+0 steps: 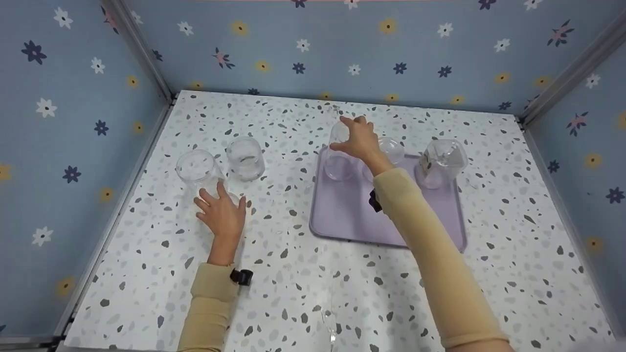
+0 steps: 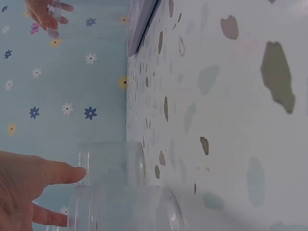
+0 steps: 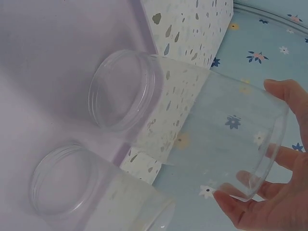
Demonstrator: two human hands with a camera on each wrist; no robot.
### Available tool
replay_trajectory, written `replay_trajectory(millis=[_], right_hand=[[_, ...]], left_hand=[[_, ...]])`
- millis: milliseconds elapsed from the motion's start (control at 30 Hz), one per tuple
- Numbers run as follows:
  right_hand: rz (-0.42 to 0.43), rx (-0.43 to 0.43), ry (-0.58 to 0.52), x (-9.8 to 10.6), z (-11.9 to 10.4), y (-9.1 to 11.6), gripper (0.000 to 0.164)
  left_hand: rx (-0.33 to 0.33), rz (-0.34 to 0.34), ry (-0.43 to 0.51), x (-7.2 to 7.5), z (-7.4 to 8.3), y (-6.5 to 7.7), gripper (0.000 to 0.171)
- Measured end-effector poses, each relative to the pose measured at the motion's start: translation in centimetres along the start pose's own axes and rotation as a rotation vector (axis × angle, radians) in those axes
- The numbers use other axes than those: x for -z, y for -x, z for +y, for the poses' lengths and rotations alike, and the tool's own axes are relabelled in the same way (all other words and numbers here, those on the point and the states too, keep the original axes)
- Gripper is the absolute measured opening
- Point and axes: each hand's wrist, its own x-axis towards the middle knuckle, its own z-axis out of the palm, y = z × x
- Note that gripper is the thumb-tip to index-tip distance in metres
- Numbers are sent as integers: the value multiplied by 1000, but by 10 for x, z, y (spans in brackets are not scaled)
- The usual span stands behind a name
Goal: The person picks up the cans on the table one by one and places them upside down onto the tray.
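My right hand (image 1: 361, 139) grips a tall clear jar (image 3: 211, 120) round its upper end, over the back left of a purple tray (image 1: 352, 222). The jar's ridged end faces down toward the tray. Beside it on the tray stands another clear jar (image 3: 72, 183), partly behind the right hand in the head view. At the left, my left hand (image 1: 221, 212) spreads its fingers over a clear container that it mostly covers. Just beyond those fingers stand a wide clear jar (image 1: 196, 166) and a shorter clear jar (image 1: 245, 159).
A squarish clear jar (image 1: 442, 161) stands at the tray's back right. The speckled white table (image 1: 279, 274) is bounded by flower-patterned panels at the left, back (image 1: 332, 44) and right. A small clear item (image 1: 334, 108) lies near the table's back edge.
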Motion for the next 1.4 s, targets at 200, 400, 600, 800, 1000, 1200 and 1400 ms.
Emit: replay_trajectory(millis=[200,400,600,800,1000,1200,1400], right_hand=[[-8,-8,27,-1,-2,-1,79],[-7,-4,54,-2,-3,-3,79],[-4,-6,96,-4,-4,-5,80],[-7,-9,119,-5,-4,-6,80],[-18,-1,109,-4,-5,-4,88],[-9,10,70,1,-5,-1,97],[-7,17,52,5,-4,3,98]], left_hand=[[8,-46,-9,-1,-3,0,66],[4,-96,-29,1,-4,-1,67],[7,-130,-38,0,-4,-2,67],[1,-133,-46,1,-4,-3,61],[6,-168,-49,4,-4,-6,61],[-3,-179,-34,7,-3,-6,63],[-27,-163,3,9,-2,-4,62]])
